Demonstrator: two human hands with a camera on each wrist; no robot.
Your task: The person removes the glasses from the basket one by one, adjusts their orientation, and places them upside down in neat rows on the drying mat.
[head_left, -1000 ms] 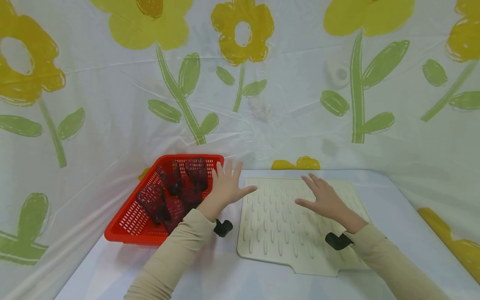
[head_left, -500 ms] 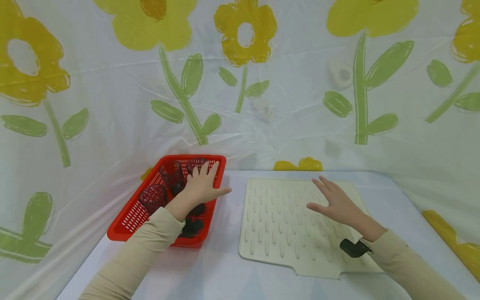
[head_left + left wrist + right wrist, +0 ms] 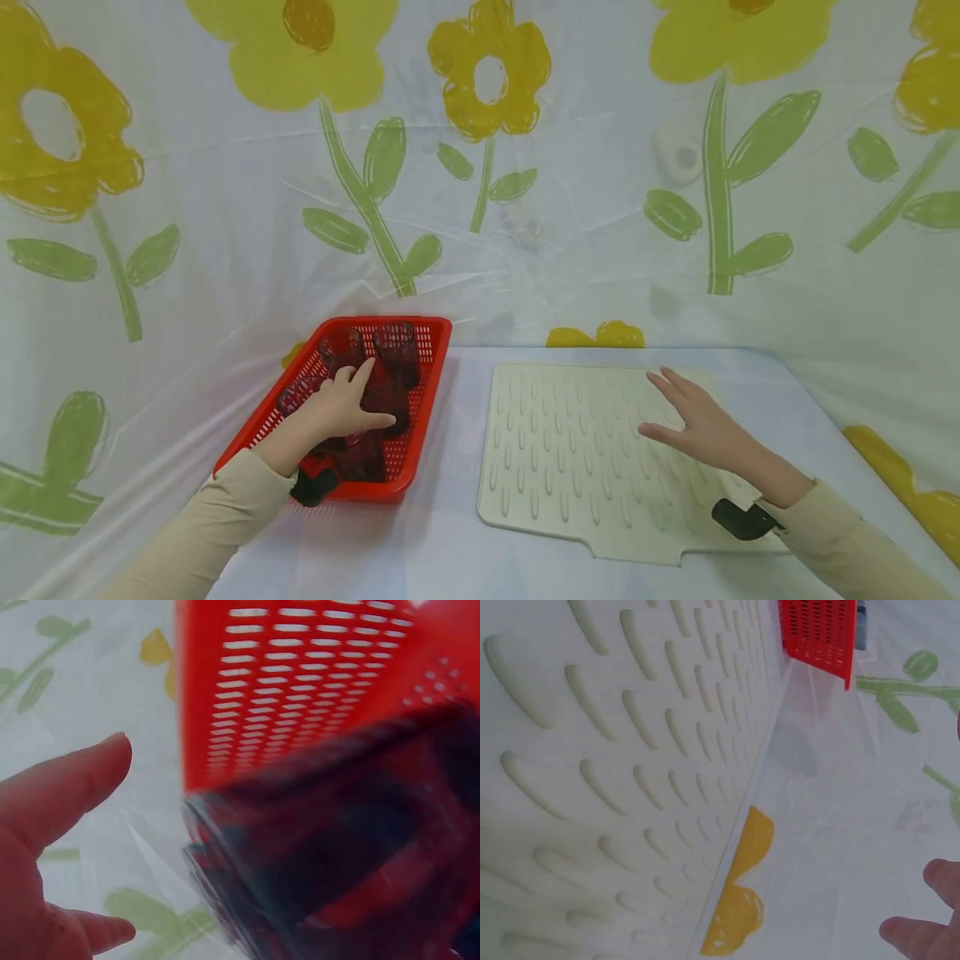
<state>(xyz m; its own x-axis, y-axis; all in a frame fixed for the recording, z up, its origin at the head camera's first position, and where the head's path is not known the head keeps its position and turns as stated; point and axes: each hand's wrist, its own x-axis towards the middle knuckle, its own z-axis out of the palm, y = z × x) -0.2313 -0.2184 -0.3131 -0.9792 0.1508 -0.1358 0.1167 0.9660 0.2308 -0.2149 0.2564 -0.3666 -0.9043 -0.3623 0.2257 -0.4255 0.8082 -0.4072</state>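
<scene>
Inside the red basket (image 3: 420, 333), the left hand (image 3: 341, 407) lies over the dark cups (image 3: 375, 375), fingers spread and only loosely bent, touching one cup but, as far as the head view shows, not yet closed round it; the blurred left wrist view shows a dark cup (image 3: 337, 855) just beside the thumb. The cups lie jumbled and touching, so a careless lift could drag a neighbour or tip the light basket. The right hand (image 3: 701, 425) rests flat and open on the cream ribbed mat (image 3: 562, 450), holding nothing, well apart from the basket.
</scene>
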